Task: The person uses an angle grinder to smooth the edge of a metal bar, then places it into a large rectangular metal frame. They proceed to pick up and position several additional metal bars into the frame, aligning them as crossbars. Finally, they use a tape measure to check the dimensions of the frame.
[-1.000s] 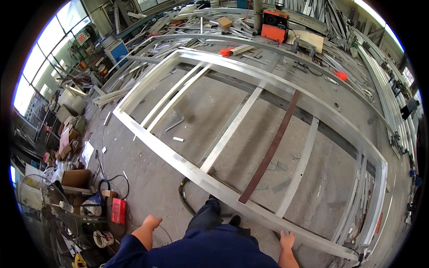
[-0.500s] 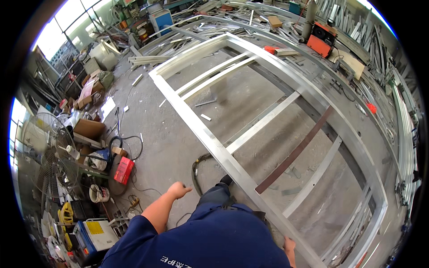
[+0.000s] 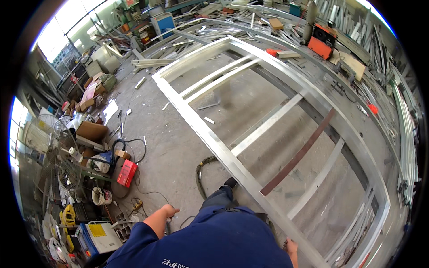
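My left hand hangs beside my left hip with its fingers curled and one digit pointing right. A slim dark and silvery object shows just below it; I cannot tell whether the hand grips it. Low on the right, my right hand is closed close beside the near rail of a large silvery metal frame. What it holds, if anything, is hidden. Several crossbars span the frame, among them a dark red-brown bar and a pale bar.
A hose curls by my foot. Left are a red box, a white bucket, a standing fan, cables and a white-blue machine. An orange machine and piled metal profiles lie beyond the frame.
My left hand has dropped lower and slightly left, and the slim object below it has come into sight. My right hand stays beside the rail. The whole view has shifted slightly.
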A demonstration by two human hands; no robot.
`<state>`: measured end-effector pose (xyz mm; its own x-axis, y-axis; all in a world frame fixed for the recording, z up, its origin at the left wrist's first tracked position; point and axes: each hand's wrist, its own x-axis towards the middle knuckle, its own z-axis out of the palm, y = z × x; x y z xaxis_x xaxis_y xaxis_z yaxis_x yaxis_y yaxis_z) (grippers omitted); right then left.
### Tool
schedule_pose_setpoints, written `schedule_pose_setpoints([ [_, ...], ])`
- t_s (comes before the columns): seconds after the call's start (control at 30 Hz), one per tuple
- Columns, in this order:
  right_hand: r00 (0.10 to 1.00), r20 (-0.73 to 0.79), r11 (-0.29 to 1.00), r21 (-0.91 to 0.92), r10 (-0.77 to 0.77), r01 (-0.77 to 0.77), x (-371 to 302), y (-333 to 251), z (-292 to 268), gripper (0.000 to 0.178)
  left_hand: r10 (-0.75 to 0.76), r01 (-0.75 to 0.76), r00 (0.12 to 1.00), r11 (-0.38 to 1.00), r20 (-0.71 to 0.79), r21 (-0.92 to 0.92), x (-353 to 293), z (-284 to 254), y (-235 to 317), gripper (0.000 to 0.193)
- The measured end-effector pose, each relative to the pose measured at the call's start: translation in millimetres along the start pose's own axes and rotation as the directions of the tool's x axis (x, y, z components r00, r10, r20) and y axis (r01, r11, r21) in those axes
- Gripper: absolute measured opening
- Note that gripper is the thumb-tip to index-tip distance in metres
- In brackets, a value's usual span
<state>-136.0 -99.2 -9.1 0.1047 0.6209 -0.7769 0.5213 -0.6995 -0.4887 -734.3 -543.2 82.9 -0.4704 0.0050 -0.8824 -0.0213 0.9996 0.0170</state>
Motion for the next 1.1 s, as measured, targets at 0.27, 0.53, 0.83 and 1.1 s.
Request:
schedule_pose_setpoints([
  [0.27,0.993,0.052,0.994,-0.005,0.106,-0.106,-56.6,-20.1,14.0,0.043,0.101,-0.107,0.994,0.984,-0.044,-0.140,-9.7,-1.5,17.3,0.053],
  [0.53,0.995,0.095,0.997,0.074,-0.015,0.008,-49.0,-46.4,29.4,0.026,0.318,-0.325,0.945,0.939,-0.082,-0.110,-9.6,-16.6,50.0,0.054],
  [0.83,0.993,0.099,0.977,0.194,0.067,-0.085,-52.2,-9.6,16.9,0.024,0.217,-0.205,0.954,0.976,-0.208,0.080,6.8,-30.8,50.5,0.057],
  [1.1,0.978,-0.018,0.964,0.176,0.206,-0.200,-72.9,24.7,21.1,0.033,0.256,-0.258,0.965,0.966,-0.062,-0.033,0.5,-41.3,92.4,0.051],
])
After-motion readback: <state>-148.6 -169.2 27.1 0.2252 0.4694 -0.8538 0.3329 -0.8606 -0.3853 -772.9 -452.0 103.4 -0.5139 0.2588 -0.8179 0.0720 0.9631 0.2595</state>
